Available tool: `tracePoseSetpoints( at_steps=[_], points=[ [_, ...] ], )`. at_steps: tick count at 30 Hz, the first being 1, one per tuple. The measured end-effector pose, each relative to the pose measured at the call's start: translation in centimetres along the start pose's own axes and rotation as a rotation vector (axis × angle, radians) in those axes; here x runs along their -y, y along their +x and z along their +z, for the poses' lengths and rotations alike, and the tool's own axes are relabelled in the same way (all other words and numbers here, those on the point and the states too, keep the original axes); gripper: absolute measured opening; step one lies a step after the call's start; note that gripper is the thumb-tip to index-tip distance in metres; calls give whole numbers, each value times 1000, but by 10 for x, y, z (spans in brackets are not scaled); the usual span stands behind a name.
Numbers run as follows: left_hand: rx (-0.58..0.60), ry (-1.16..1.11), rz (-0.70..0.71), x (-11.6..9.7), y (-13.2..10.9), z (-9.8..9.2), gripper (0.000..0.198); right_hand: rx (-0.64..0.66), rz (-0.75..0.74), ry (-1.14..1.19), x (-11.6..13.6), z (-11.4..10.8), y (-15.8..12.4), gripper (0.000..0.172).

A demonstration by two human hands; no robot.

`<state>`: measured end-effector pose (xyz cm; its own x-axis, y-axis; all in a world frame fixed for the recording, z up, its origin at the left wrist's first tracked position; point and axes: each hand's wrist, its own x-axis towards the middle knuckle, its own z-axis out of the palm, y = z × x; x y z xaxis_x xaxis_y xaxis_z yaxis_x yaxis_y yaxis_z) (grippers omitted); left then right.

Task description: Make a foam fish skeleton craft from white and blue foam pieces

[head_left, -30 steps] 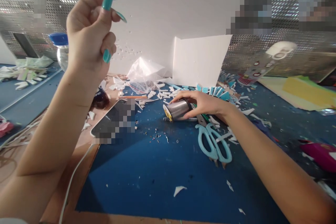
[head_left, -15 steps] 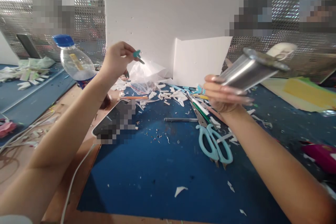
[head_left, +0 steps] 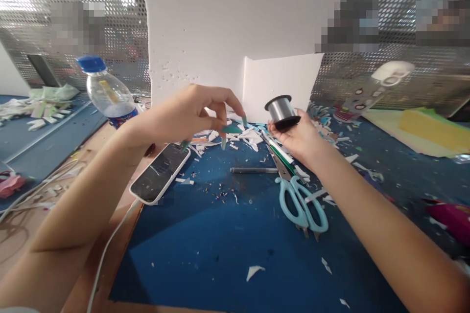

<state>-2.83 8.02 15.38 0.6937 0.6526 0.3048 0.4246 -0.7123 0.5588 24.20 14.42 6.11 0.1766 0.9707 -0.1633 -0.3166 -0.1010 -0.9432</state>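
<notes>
My right hand (head_left: 303, 142), palm up, holds a spool (head_left: 282, 110) with black rims and silvery, shiny line wound on it; the spool stands slightly tilted on my fingers. To its left hangs my left hand (head_left: 198, 110), palm down, its fingers bent and apart, long teal nails at the tips. I see nothing between those fingers. Light-blue scissors (head_left: 293, 200) lie below my right hand with their blades pointing away. A grey pen (head_left: 253, 170) rests on the blue mat (head_left: 205, 249) in front of both hands.
A phone (head_left: 160, 173) with a white cable lies left of centre, and a blue-capped bottle (head_left: 110, 93) stands behind my left forearm. White boards (head_left: 220, 19) rise at the back, scraps before them. A white-topped tumbler (head_left: 367, 95) stands at right.
My right hand has moved left and turned palm up, bringing the spool in and more upright. My left hand has moved right and lower, toward the spool.
</notes>
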Motion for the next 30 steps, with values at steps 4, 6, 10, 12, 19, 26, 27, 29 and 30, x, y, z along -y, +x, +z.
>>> tracePoseSetpoints(
  at_steps=[4, 6, 10, 12, 19, 26, 27, 29, 30],
  points=[
    [-19, -34, 84, -12, -5, 2, 33, -8, -138, -285, -20, 6, -7, 33],
    [-196, -18, 84, -10, -3, 1, 27, 37, -216, -435, -25, 8, -14, 35],
    [-529, 23, 47, 19, 7, 0, 20, 220, -321, -644, -20, 13, -31, 33],
    [-618, 69, 17, 41, 13, 0, 20, 357, -318, -691, -16, 17, -38, 34],
    [-446, 240, -116, 77, 22, 4, 27, 535, -131, -436, -11, 30, -51, 51],
    [19, 252, -111, 50, 16, 7, 23, 10, -18, -45, -23, 26, -21, 46],
    [35, 249, -95, 46, 15, 8, 24, -46, -55, -132, -29, 24, -16, 42],
    [47, 218, -58, 38, 14, 9, 25, -71, -97, -235, -39, 20, -11, 35],
    [49, 191, -42, 34, 13, 10, 27, -68, -123, -290, -44, 18, -10, 34]
  ],
)
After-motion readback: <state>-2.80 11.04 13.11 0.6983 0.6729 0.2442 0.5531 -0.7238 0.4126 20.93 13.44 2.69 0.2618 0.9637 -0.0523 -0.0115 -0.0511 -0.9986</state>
